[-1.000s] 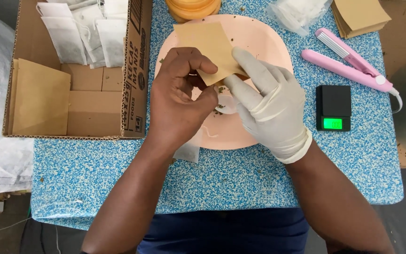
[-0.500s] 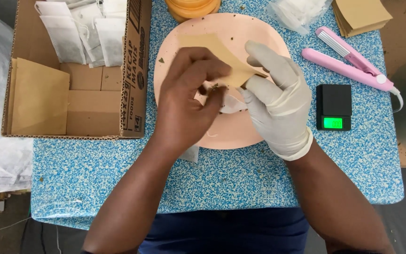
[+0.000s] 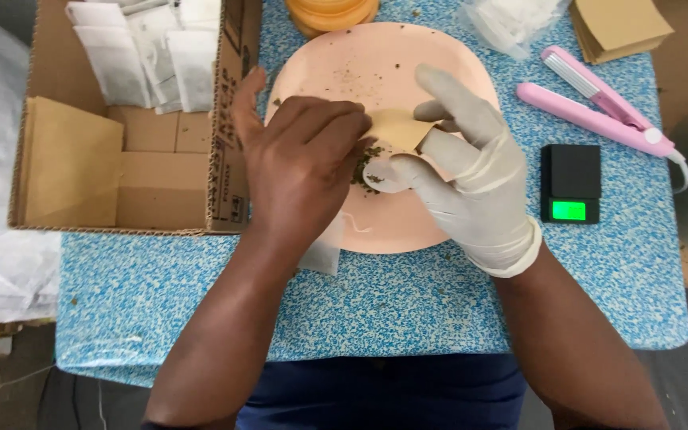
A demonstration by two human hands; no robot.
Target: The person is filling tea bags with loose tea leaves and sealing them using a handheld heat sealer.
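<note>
A small tan pouch was pinched between both hands over the pink plate, the bare left hand and gloved right hand clamped on its edges. A second earlier it lay flatter and higher; now it was tipped down, so green flakes showed at its mouth. A scale, pink sealer and box sat on the speckled blue desk.

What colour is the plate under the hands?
Pale peach-pink plate, seen from the head camera.
</note>
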